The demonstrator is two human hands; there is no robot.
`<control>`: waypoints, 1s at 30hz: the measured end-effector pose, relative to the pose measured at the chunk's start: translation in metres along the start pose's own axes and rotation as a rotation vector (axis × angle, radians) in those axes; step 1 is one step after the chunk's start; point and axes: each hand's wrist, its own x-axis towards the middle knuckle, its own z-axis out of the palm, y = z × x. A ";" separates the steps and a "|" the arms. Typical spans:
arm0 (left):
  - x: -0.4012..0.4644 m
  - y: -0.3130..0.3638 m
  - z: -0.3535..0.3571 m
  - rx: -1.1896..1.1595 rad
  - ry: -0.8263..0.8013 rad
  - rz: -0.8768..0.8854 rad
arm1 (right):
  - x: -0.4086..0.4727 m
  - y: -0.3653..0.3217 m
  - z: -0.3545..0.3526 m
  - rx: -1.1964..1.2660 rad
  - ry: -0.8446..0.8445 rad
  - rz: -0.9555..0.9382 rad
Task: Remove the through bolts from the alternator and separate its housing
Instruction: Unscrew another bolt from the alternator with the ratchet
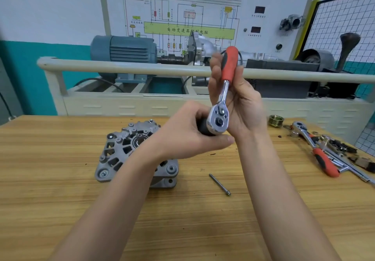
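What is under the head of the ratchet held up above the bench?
A dark socket-like piece sits under the ratchet head, gripped by the left hand. That hand's fingers cover most of it, so its type and size cannot be told.

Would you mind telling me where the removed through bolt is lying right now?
In the head view, the through bolt lies loose on the wooden bench, right of the alternator and between the forearms.
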 end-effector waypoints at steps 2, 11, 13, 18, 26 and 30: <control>-0.001 0.000 -0.001 0.007 -0.030 -0.011 | 0.000 0.001 0.002 -0.014 -0.013 0.017; 0.003 -0.007 -0.006 -0.120 0.272 0.017 | -0.005 -0.009 -0.008 0.197 -0.064 0.001; 0.005 -0.009 -0.009 -0.199 0.359 0.019 | -0.006 -0.011 -0.012 0.186 -0.120 0.006; 0.003 -0.011 -0.018 -0.226 0.333 0.006 | -0.006 -0.009 -0.008 0.039 -0.152 0.006; -0.006 -0.008 -0.029 -0.047 0.110 0.018 | 0.001 0.001 0.003 -0.056 -0.030 -0.003; -0.002 -0.012 -0.029 -0.193 0.165 -0.024 | -0.002 0.001 0.002 -0.025 -0.117 -0.012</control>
